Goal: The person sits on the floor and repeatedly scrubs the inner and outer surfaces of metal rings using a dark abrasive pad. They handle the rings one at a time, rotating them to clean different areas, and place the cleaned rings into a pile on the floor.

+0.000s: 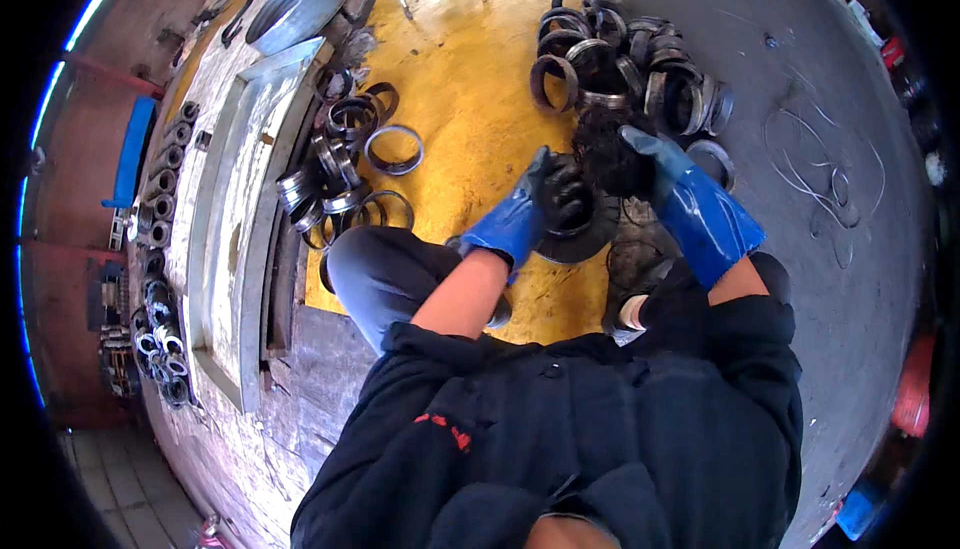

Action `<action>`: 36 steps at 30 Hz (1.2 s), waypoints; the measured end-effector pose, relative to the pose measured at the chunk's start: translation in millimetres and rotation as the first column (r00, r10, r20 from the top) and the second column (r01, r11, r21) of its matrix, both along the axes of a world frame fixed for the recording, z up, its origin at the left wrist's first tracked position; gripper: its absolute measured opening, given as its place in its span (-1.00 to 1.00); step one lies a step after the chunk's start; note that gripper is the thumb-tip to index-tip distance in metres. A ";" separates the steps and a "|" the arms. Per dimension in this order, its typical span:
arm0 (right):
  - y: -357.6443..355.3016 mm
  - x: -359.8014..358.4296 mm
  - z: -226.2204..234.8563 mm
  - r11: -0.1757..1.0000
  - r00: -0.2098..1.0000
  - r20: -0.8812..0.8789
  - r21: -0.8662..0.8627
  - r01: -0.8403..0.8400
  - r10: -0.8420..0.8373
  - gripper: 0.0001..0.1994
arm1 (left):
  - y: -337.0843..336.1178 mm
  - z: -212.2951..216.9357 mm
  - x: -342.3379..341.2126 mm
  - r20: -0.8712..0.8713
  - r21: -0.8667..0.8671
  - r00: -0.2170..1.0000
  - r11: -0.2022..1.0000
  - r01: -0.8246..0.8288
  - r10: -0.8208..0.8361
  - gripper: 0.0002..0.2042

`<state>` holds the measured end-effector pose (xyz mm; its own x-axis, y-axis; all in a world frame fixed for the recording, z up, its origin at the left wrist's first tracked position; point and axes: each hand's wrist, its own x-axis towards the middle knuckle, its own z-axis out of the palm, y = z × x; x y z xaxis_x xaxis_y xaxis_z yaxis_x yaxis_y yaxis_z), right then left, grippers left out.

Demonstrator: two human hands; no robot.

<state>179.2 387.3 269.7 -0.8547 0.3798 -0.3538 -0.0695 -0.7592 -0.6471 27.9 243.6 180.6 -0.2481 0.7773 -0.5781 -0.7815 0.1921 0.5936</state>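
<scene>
Workshop floor, a yellow-painted patch (470,99) beside grey concrete (830,279). Left hand (545,199), blue-and-black glove, fingers curled over the rim of a dark round disc (580,234) held just above the floor. Right hand (640,159), same glove, clenched on a dark wad of scrubbing wool (605,154), touching the disc's far edge. Far of the hands, a heap of metal rings (625,64). Left, more rings (345,164) beside a long metal frame (240,209). Right, loose wire (820,164) on the concrete.
</scene>
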 end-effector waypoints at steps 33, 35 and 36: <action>-98.1 -68.8 -43.5 0.733 0.916 -0.119 0.564 0.381 -0.384 -0.51 | -3.2 9.1 -4.3 -0.210 0.295 0.964 0.950 -0.097 0.163 -0.64; -90.5 -65.1 -14.0 0.797 0.900 0.050 0.487 0.357 -0.434 -0.56 | 0.9 26.8 15.5 -0.518 0.233 0.842 0.972 -0.029 0.149 -0.63; -89.6 -64.8 8.4 0.832 0.891 0.129 0.435 0.343 -0.435 -0.58 | 6.9 32.4 9.8 -0.167 0.253 0.975 0.962 -0.099 0.145 -0.59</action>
